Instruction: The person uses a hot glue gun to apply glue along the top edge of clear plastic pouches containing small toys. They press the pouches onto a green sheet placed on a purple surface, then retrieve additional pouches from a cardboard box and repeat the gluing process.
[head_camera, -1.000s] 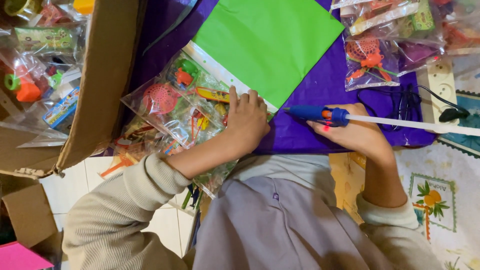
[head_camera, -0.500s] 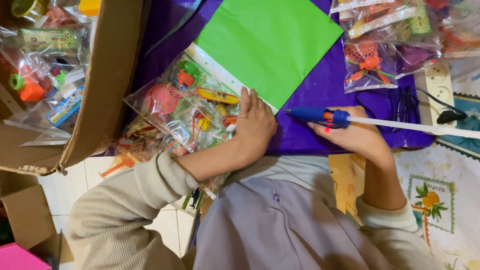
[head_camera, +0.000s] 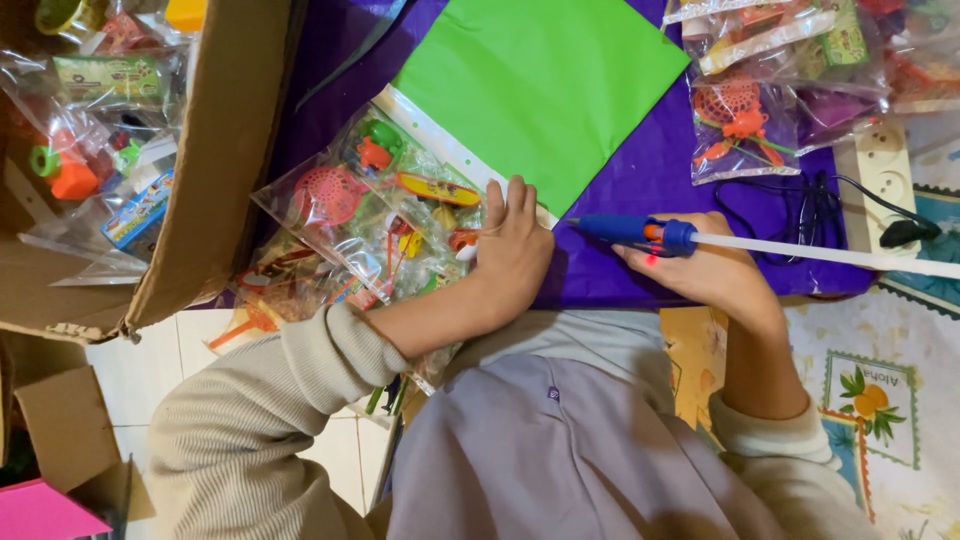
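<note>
- upper left: cardboard box (head_camera: 215, 170) holds more bagged toys (head_camera: 95, 130); its far end runs off frame, so the count is unknown; these look not yet handled
- lower left: pink sheet (head_camera: 40, 510) cut by the corner; can't tell what it is
- left of centre: clear toy bag (head_camera: 385, 215) lies on the purple sheet (head_camera: 640, 170), its white top strip against the green card's (head_camera: 540, 90) lower-left edge; further bags under it hang over the tile, partly hidden by the sleeve
- centre: left hand (head_camera: 512, 250) lies flat on the bag's right end, fingers together and straight, pinning the strip at the card edge
- judgement: bag is placed and held; no glue bead visible at the seam, so the joint looks not yet made; the hand covers part of it, can't confirm
- right of centre: right hand (head_camera: 700, 270) wrapped shut around the blue glue gun (head_camera: 630, 231), nozzle aimed left just short of the left hand, white stick trailing right out of frame; trigger finger hidden
- upper right: more toy bags (head_camera: 760, 110), loose, cropped at top
- far right: power strip (head_camera: 885, 170) with a plug in; cable partly hidden
</note>
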